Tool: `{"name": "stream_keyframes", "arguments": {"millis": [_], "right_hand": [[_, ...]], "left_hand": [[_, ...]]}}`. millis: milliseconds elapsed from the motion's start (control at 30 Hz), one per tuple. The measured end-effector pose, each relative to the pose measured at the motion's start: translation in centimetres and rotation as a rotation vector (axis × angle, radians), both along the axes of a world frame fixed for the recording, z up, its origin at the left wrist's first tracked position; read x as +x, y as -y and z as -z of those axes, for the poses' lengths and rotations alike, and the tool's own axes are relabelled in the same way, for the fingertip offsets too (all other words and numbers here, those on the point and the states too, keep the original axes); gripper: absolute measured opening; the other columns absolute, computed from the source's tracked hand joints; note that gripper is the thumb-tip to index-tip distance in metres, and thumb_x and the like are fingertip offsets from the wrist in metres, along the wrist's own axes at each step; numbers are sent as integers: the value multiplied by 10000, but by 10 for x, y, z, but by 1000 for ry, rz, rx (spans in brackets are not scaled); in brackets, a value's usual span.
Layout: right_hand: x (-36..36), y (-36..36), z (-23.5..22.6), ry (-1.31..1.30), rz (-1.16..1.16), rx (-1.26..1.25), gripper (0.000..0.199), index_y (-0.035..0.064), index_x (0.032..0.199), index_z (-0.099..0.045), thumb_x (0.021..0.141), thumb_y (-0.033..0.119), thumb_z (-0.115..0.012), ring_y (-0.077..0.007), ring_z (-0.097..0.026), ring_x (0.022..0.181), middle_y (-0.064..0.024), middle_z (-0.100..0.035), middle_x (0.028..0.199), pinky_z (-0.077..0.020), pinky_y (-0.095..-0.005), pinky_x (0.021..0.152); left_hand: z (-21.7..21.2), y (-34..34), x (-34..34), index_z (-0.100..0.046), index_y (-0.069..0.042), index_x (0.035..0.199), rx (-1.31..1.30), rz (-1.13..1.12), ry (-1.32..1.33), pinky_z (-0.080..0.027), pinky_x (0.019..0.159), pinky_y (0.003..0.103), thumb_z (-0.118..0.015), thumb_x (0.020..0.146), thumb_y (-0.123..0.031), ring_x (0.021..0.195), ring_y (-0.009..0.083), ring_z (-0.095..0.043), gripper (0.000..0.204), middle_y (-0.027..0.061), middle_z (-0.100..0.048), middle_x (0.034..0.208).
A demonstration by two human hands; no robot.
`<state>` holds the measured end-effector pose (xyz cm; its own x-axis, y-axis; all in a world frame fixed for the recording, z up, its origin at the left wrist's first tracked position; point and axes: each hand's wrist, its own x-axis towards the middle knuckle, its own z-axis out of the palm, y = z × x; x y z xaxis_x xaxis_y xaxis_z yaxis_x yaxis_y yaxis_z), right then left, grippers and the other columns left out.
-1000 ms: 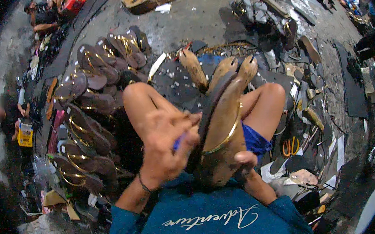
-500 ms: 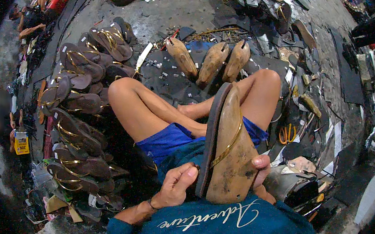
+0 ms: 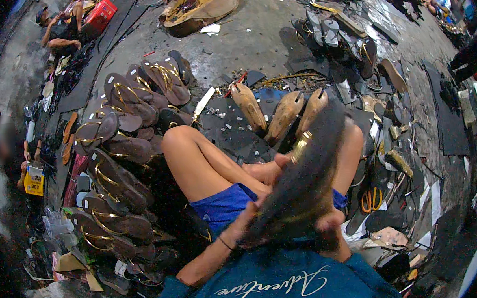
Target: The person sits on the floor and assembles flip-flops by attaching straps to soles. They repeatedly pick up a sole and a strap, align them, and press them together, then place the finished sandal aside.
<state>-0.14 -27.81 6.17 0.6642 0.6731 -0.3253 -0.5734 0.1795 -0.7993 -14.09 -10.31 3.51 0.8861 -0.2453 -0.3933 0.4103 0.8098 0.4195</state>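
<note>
A teal shirt (image 3: 273,285) with pale lettering fills the lower edge, and a thin dark band (image 3: 225,242) circles the left wrist. Just above, the hands are at a dark sandal (image 3: 303,172), blurred and tilted, its upper end leaning right. The right hand (image 3: 331,226) grips the lower right side of the sandal. The left hand (image 3: 249,222) is at its lower left edge; the fingers are blurred and partly hidden, so I cannot tell how far they are closed. A gold strap (image 3: 302,146) glints along the sandal's left edge.

The sandal is over the person's lap, between bent, bare legs (image 3: 205,157) in blue shorts (image 3: 223,206). To the right, a tool with orange handles (image 3: 371,200) lies among scraps (image 3: 388,237). To the left, many brown sandals (image 3: 113,180) with gold straps lie overlapping in a long heap, with a yellow box (image 3: 34,179) farther out.

Beyond the legs, three wooden lasts (image 3: 248,107) lie side by side, notched ends pointing away; the sandal partly covers the right one. A white strip (image 3: 204,103) lies slantwise between the lasts and the heap.

Farther off on the grey floor (image 3: 240,44) are more footwear (image 3: 330,30) at right and a large wooden block (image 3: 203,10). At upper left a co-worker (image 3: 60,28) sits beside a red crate (image 3: 100,18).
</note>
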Motion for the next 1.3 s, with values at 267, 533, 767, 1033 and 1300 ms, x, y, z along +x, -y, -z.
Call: {"name": "stream_keyframes", "arguments": {"millis": [267, 533, 767, 1033, 1300], "right_hand": [[-4, -93, 54, 192, -455, -373, 827, -89, 1344, -252, 744, 144, -771, -257, -511, 1164, -165, -519, 1239, -434, -349, 971], [-17, -100, 64, 502, -223, -173, 947, 36, 1448, -96, 774, 125, -755, -253, -516, 1154, -154, -454, 1307, -497, -376, 906], [11, -99, -30, 384, -229, -26, 775, -36, 1447, -188, 862, 118, -672, -263, -431, 1281, -187, -430, 1373, -317, -370, 1089], [44, -99, 41, 419, -319, -183, 535, -19, 1350, -430, 873, 124, -626, -208, -534, 1156, -128, -558, 1257, -419, -331, 993], [74, -163, 50, 606, -62, -207, 432, 28, 1277, -512, 879, 142, -636, -297, -567, 1149, -186, -545, 1279, -480, -410, 949]], "left_hand": [[8, -51, 4, -388, 9, 1389, 842, -351, -54, -415, 967, 305, -567, 849, -37, 1086, 170, -535, 570, 102, -544, 1219], [12, -50, -4, -366, -17, 1403, 600, -442, -216, -446, 734, 207, -528, 839, -24, 807, 82, -531, 587, 48, -593, 1087], [-31, -95, 53, -321, -32, 1431, 429, -689, 144, -410, 991, 304, -512, 959, -327, 1243, 192, -467, 589, 69, -455, 1397], [-28, -182, 62, -506, 39, 1222, 181, -1054, 313, -529, 831, 366, -421, 954, -556, 990, 251, -605, 658, 164, -621, 1080], [-2, -113, 50, -361, -51, 1425, -744, -537, 449, -513, 935, 462, -459, 936, -534, 1291, 381, -409, 695, 295, -269, 1464]]}}
